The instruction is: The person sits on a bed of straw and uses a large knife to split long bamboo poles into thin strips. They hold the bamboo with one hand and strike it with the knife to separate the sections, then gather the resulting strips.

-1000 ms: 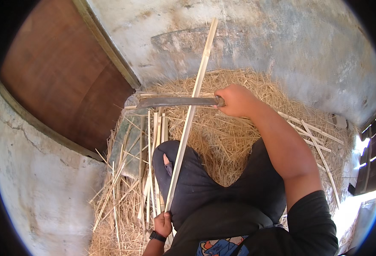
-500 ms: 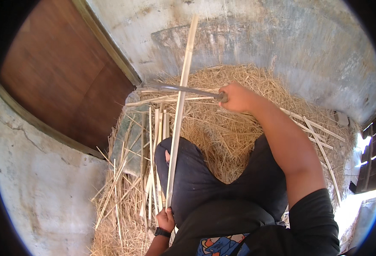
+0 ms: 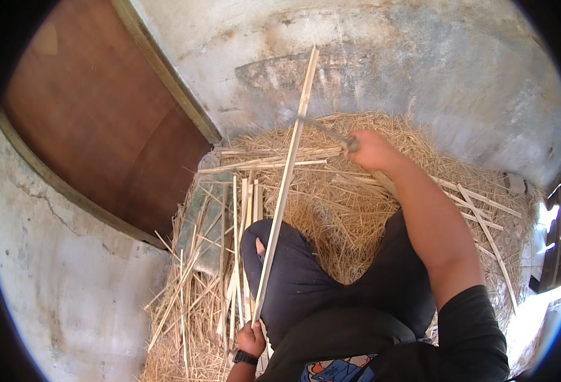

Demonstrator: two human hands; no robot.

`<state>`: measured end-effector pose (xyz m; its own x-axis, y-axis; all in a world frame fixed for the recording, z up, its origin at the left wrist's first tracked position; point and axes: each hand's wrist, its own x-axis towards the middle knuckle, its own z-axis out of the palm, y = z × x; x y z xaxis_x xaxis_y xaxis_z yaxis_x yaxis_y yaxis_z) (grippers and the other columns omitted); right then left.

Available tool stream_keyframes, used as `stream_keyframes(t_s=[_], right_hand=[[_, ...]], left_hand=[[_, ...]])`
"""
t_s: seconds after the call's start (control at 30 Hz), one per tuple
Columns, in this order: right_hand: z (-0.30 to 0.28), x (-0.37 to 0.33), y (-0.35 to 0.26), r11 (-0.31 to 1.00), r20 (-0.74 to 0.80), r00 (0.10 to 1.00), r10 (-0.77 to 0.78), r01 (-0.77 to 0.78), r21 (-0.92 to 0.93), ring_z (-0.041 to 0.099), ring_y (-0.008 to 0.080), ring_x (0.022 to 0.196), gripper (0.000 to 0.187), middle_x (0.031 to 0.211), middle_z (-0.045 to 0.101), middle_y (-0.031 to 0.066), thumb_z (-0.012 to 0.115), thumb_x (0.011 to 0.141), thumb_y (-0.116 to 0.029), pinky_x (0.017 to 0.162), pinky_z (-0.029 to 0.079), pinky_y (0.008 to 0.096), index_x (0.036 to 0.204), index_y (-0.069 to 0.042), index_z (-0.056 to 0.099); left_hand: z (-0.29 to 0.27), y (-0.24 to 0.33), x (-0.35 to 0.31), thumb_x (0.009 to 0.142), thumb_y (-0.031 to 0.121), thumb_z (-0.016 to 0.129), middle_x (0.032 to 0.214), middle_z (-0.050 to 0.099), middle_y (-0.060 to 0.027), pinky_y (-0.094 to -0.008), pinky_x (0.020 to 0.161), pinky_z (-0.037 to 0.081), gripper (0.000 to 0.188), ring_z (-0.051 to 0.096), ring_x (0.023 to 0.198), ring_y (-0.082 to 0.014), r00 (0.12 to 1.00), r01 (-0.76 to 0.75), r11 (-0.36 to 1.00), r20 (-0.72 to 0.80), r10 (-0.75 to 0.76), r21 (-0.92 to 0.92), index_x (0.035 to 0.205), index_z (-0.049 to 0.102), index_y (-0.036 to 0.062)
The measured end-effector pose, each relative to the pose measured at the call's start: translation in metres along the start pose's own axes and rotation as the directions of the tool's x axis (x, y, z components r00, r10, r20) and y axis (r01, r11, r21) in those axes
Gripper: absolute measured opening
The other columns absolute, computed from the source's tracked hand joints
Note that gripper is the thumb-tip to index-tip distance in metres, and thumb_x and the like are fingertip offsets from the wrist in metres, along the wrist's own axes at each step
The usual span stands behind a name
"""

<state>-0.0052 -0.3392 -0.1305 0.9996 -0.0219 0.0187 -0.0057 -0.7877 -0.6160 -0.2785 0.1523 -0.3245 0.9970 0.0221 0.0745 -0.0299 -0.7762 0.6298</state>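
Note:
My left hand point(image 3: 250, 339), with a dark watch on its wrist, is closed round the lower end of a long pale bamboo strip point(image 3: 288, 169). The strip slants up and away past my left knee, its far end raised in front of the wall. My right hand point(image 3: 376, 151) grips the handle of a long-bladed knife point(image 3: 329, 132). Motion blurs its thin grey blade, which points left and meets or crosses the strip in its upper part. Whether the edge is biting into the strip, I cannot tell.
Straw and shavings point(image 3: 350, 216) cover the floor around my legs. More bamboo strips point(image 3: 237, 248) lie by my left leg, others point(image 3: 484, 223) at the right. A grey-green slab point(image 3: 199, 232) sits below the brown door point(image 3: 108, 121). A stained wall point(image 3: 420, 63) curves behind.
The knife has shifted right and slightly upward along the strip, with my right hand moving alongside. The strip's far end leans farther right and sits lower in view; the whole view has also shifted slightly.

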Motion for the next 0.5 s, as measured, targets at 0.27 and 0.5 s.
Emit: stream_keyframes(t_s=[0.27,0.5], right_hand=[[0.019,-0.034,-0.051,0.874,0.159,0.937,-0.311,0.348,-0.339,0.070,0.0310,0.081,0.023,0.083,0.070,0.0165,0.070,0.079,-0.012,0.079,0.056,0.0444,0.098,0.000,0.069],[-0.015,-0.007,0.016,0.997,-0.223,0.973,0.056,-0.064,-0.030,0.070,0.0305,0.084,0.030,0.090,0.071,0.0183,0.064,0.087,-0.016,0.077,0.056,0.0428,0.116,-0.006,0.069]], left_hand=[[-0.006,-0.021,-0.007,0.100,0.032,0.051,0.062,0.058,-0.0247,-0.0496,0.054,0.047,0.041,0.060,0.060,-0.0464,0.992,-0.120,0.990,-0.027,0.122,0.073,0.076,0.058,-0.0006],[-0.013,-0.053,-0.014,0.103,0.037,0.051,0.056,0.054,-0.0132,-0.0393,0.052,0.044,0.047,0.055,0.054,-0.0244,0.998,-0.032,0.999,0.043,0.034,-0.036,0.077,0.060,-0.0011]])
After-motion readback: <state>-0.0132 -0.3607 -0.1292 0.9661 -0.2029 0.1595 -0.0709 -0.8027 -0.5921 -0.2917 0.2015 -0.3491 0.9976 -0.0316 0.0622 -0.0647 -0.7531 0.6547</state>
